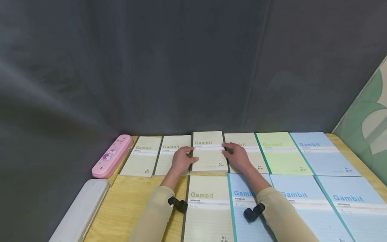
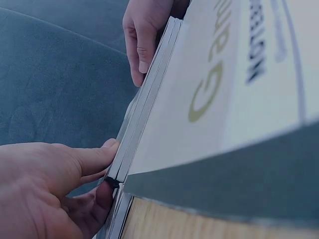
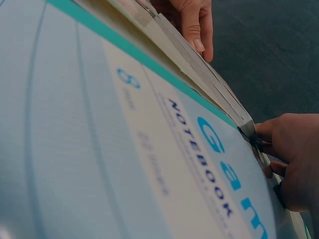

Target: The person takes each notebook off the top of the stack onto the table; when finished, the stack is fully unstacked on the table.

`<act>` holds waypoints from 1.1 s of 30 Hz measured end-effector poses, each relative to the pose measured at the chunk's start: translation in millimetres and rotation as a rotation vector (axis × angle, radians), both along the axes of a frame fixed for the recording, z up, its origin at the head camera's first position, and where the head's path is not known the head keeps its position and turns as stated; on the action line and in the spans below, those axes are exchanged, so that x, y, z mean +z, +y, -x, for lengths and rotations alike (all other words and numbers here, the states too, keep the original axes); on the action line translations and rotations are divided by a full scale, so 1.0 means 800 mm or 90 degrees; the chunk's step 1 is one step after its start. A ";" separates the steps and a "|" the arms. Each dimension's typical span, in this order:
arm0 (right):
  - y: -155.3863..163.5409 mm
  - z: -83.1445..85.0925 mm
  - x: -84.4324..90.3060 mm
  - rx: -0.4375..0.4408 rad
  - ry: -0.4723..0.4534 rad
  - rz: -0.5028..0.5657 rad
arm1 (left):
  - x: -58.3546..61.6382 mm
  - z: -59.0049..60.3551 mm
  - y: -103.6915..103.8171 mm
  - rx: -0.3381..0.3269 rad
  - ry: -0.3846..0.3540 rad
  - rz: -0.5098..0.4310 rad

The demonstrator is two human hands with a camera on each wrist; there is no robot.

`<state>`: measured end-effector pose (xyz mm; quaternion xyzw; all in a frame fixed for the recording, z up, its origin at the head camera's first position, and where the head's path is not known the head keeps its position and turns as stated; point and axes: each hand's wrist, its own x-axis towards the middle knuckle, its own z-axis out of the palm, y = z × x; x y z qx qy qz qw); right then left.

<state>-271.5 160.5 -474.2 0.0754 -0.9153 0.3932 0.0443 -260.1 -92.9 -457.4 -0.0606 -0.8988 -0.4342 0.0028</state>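
In the head view, a stack of beige Gambit notebooks [image 1: 208, 158] with dark spines lies flat in the middle of the back row. My left hand [image 1: 181, 159] grips its left edge, thumb and fingers apart at the spine side. Opposite it, my right hand [image 1: 237, 156] holds the right edge with bent fingers. Up close in the left wrist view, the fingers of my left hand [image 2: 55, 184] meet the stack at its dark spine corner. My right hand [image 3: 294, 159] curls at the stack's side in the right wrist view; its fingertips are partly hidden.
More beige notebooks [image 1: 143, 156] lie left of the stack. To its right are beige, green [image 1: 284, 151] and blue notebooks [image 1: 323, 153]. A front row holds another beige notebook [image 1: 208, 218] and several blue ones. A pink case [image 1: 112, 156] and a white case [image 1: 81, 208] line the left side.
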 end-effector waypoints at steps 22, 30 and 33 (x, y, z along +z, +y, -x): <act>0.004 0.001 0.004 0.013 0.007 -0.007 | 0.013 0.003 -0.006 0.047 -0.057 -0.097; 0.002 0.001 0.003 0.023 -0.007 -0.008 | 0.019 -0.012 -0.032 0.026 -0.095 -0.121; 0.002 0.000 0.004 0.021 -0.007 -0.004 | 0.021 -0.021 -0.041 0.033 -0.105 -0.119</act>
